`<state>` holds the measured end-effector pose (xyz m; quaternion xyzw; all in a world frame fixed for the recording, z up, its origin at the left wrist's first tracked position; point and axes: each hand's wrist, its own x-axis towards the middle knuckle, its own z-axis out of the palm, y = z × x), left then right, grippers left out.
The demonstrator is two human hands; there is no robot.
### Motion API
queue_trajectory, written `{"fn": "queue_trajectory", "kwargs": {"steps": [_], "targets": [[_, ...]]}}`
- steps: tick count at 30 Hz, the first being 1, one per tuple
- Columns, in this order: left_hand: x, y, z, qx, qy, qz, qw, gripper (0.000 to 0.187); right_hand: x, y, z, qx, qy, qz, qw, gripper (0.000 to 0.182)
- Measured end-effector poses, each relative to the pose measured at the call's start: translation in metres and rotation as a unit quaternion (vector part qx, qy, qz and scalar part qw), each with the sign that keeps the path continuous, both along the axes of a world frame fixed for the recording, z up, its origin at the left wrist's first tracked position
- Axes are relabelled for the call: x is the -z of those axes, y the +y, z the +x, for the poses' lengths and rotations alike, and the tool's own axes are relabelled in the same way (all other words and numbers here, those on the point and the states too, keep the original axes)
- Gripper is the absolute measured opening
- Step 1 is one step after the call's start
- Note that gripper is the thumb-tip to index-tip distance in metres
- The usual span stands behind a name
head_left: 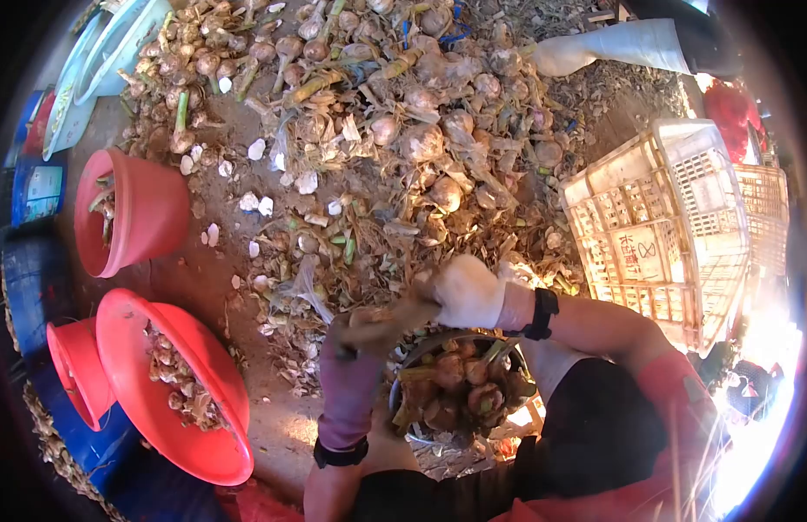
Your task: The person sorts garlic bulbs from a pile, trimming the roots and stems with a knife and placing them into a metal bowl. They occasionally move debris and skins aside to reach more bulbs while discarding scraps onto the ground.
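Note:
Near the centre of the head view, my left hand (353, 370), in a purple glove, is closed on a brownish thing blurred by motion. My right hand (467, 293), in a pale glove, is closed at the other end of it, up and to the right. I cannot make out what the blurred thing is. Just below and between the hands stands a round container (395, 396) filled with garlic bulbs (449, 371) with stalks. Ahead of my hands lies a big heap of garlic bulbs (422, 142) with dry stalks and husks.
At left stand a pink bucket (151, 209), a red basin (221, 348) holding small cloves and a smaller red bucket (86, 361). Light blue basins (116, 52) are at upper left. Plastic crates (634, 235) stand at right. Another person's gloved arm (612, 48) reaches in at upper right.

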<state>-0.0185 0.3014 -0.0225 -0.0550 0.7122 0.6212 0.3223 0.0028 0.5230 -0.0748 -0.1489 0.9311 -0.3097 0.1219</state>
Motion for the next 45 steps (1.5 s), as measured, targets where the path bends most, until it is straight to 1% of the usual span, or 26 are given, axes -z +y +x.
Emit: {"fn": "queue_trajectory", "kwargs": {"steps": [2, 3, 5, 6, 7, 9, 10, 12, 14, 18, 21, 23, 24, 25, 26, 27, 29, 31, 33, 35, 37, 38, 41, 42, 43, 45], "targets": [[-0.015, -0.009, 0.006, 0.026, 0.088, 0.077, 0.993, 0.031, -0.011, 0.016, -0.018, 0.212, -0.256, -0.039, 0.942, 0.026], [-0.014, -0.013, 0.003, 0.021, 0.092, 0.074, 0.993, 0.031, 0.040, 0.035, -0.006, 0.228, -0.136, 0.029, 0.964, 0.028], [-0.011, -0.019, 0.001, -0.058, -0.033, 0.134, 0.989, 0.036, -0.006, 0.018, -0.007, 0.286, -0.090, -0.061, 0.952, 0.023], [-0.007, -0.017, -0.010, 0.073, 0.128, 0.052, 0.988, 0.042, -0.014, 0.012, -0.006, 0.249, -0.102, -0.083, 0.960, 0.023], [0.000, -0.014, -0.018, 0.068, 0.135, 0.054, 0.987, 0.042, -0.019, 0.004, -0.009, 0.203, -0.117, -0.107, 0.966, 0.023], [0.010, -0.013, -0.022, -0.118, -0.001, 0.258, 0.959, 0.047, -0.033, -0.012, -0.010, 0.166, -0.119, -0.080, 0.976, 0.021], [0.009, -0.010, -0.026, -0.175, -0.024, 0.289, 0.941, 0.047, -0.038, -0.017, -0.007, 0.129, -0.116, -0.129, 0.976, 0.020], [0.034, -0.021, -0.030, -0.202, -0.035, 0.323, 0.924, 0.042, -0.043, -0.026, 0.002, 0.091, -0.111, -0.175, 0.974, 0.020], [0.068, -0.035, -0.033, -0.207, -0.077, 0.342, 0.914, 0.032, -0.044, -0.033, 0.010, -0.040, -0.208, -0.082, 0.974, 0.020], [0.035, -0.023, -0.021, -0.224, -0.092, 0.333, 0.911, 0.029, -0.046, -0.034, 0.004, 0.078, -0.127, -0.100, 0.984, 0.019], [0.032, -0.033, -0.011, -0.116, -0.184, 0.360, 0.907, 0.028, -0.048, -0.025, -0.013, 0.146, -0.086, -0.146, 0.975, 0.018], [0.012, -0.036, -0.009, 0.116, -0.174, 0.121, 0.970, 0.027, -0.044, -0.023, -0.014, 0.134, -0.043, -0.160, 0.977, 0.019], [0.041, -0.051, 0.001, 0.284, 0.203, 0.118, 0.930, 0.048, -0.037, -0.021, -0.011, 0.116, -0.060, -0.162, 0.978, 0.021], [0.031, -0.048, 0.003, 0.283, 0.203, 0.122, 0.929, 0.048, -0.027, -0.020, -0.008, 0.098, -0.076, -0.164, 0.979, 0.024], [0.011, -0.041, 0.004, 0.218, 0.070, 0.104, 0.968, 0.046, -0.005, -0.015, -0.002, 0.106, -0.106, -0.083, 0.985, 0.027], [0.001, -0.037, 0.004, 0.147, -0.064, 0.083, 0.984, 0.044, 0.005, -0.008, -0.001, 0.100, -0.100, -0.079, 0.987, 0.027], [0.004, -0.036, 0.007, 0.148, -0.045, 0.127, 0.980, 0.045, 0.005, -0.002, 0.001, 0.173, -0.205, 0.019, 0.963, 0.030], [0.005, -0.038, 0.005, 0.097, -0.177, 0.055, 0.978, 0.046, 0.005, 0.000, -0.010, 0.178, -0.201, 0.011, 0.963, 0.032], [0.018, -0.048, 0.018, 0.059, -0.162, 0.077, 0.982, 0.048, 0.009, -0.002, -0.023, 0.143, -0.118, 0.083, 0.979, 0.039], [0.025, -0.060, 0.023, 0.108, -0.003, 0.011, 0.994, 0.052, 0.014, 0.007, -0.027, 0.060, -0.031, 0.104, 0.992, 0.045], [0.027, -0.080, 0.026, 0.162, -0.103, -0.040, 0.981, 0.055, -0.014, 0.014, -0.028, 0.014, -0.114, 0.199, 0.973, 0.050], [0.033, -0.094, 0.034, 0.172, -0.048, -0.053, 0.983, 0.056, -0.015, 0.019, -0.019, 0.037, -0.034, 0.140, 0.989, 0.047], [0.023, -0.108, 0.040, 0.208, -0.190, -0.042, 0.958, 0.057, -0.039, 0.028, 0.006, -0.029, -0.302, 0.138, 0.943, 0.031], [0.026, -0.112, 0.044, 0.281, -0.041, -0.032, 0.958, 0.058, 0.005, 0.056, 0.049, -0.051, -0.344, 0.112, 0.931, 0.027], [0.029, -0.116, 0.049, 0.275, -0.039, -0.032, 0.960, 0.058, 0.047, 0.076, 0.082, -0.074, -0.383, 0.087, 0.917, 0.024], [0.035, -0.118, 0.057, 0.335, -0.097, -0.031, 0.937, 0.061, -0.062, 0.032, 0.046, -0.120, -0.522, 0.208, 0.818, 0.023]]}}
